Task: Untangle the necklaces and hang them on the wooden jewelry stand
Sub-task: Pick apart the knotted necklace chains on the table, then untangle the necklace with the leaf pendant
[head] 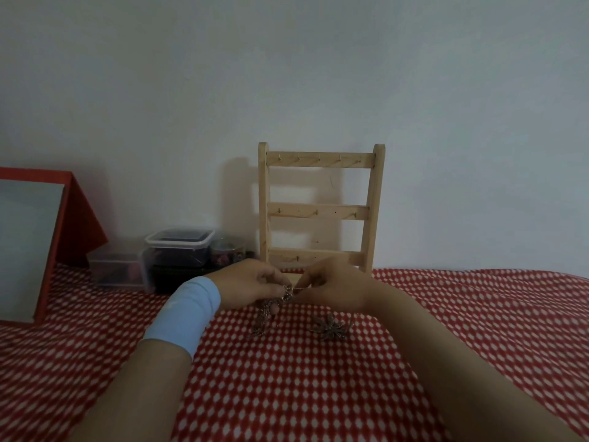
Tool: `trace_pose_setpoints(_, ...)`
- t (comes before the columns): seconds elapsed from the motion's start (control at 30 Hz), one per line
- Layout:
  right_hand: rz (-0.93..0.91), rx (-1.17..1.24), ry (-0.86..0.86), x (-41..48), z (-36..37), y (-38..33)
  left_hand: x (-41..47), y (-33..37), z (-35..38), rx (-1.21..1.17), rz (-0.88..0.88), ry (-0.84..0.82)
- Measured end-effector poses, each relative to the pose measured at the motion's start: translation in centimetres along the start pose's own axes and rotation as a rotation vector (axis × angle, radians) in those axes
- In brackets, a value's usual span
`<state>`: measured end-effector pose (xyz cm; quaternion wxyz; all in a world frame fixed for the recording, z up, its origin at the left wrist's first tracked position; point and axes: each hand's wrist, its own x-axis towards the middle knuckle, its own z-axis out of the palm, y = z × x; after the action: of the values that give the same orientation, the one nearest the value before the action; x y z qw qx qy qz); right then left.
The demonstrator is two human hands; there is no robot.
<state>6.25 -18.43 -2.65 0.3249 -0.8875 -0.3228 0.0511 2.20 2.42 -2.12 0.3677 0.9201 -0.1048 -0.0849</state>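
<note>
We find the stand (321,212) bare, with no necklace hung. Just before its base, the left hand (250,286) and right hand (334,288) each pinch one tangled chain (287,293). A second clump (331,328) lies nearer us than the stand, untouched. We judge untangling is under way and all hanging remains.

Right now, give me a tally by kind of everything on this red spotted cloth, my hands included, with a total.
wooden jewelry stand: 1
red-framed mirror: 1
clear plastic containers: 3 (lidded tub, low box, round jar)
hands: 2 (left hand, right hand)
total: 7
The necklaces pinched between both hands are too tangled to count.
</note>
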Motion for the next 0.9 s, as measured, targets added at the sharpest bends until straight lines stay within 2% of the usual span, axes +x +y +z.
trace_pose_setpoints(0.2, 0.003, 0.13, 0.008, 0.0, 0.0, 0.1, -0.1, 0.6, 0.4, 0.025, 0.012, 0.084)
trace_pose_setpoints(0.33, 0.048, 0.252, -0.013, -0.3, -0.1, -0.2, -0.3, 1.0, 0.5, -0.084, 0.073, 0.085)
trace_pose_setpoints(0.43, 0.099, 0.339, 0.024, -0.2, -0.1, -0.2, -0.2, 0.9, 0.2, -0.132, 0.09, 0.149)
trace_pose_setpoints(0.57, 0.119, 0.334, 0.021, -0.1, -0.1, -0.2, -0.1, 0.7, -0.2, -0.103, 0.063, 0.22)
trace_pose_setpoints(0.9, -0.002, 0.232, 0.066, -0.1, 0.6, -0.2, 0.0, 1.1, 0.4, -0.014, 0.056, 0.259)
